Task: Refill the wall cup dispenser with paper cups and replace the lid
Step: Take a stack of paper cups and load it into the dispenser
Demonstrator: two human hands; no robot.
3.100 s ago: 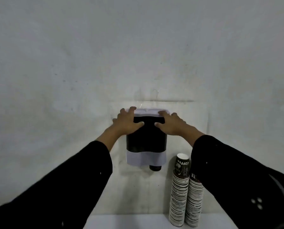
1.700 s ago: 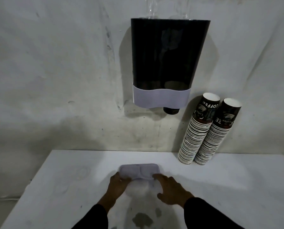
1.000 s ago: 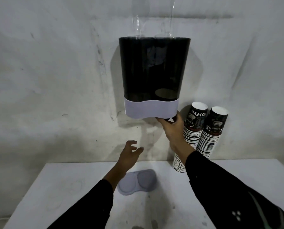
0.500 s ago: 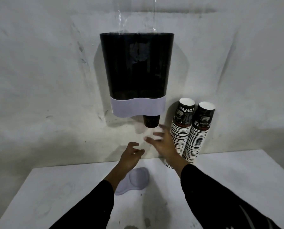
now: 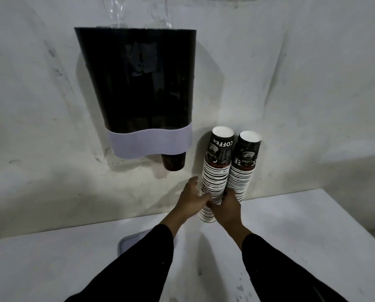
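Note:
A dark cup dispenser with a pale lower band hangs on the wall with its top uncovered. One dark cup pokes out of its bottom. Two tall stacks of paper coffee cups lean against the wall on the table: the left stack and the right stack. My left hand and my right hand both wrap the lower part of the left stack. The pale lid lies flat on the table, mostly hidden behind my left sleeve.
The white table runs along a rough white wall. Its far edge meets the wall just behind the stacks. Dark stains mark the tabletop near me.
Both hands have moved right from under the dispenser and closed around the left cup stack. The lid stays on the table where it was set down.

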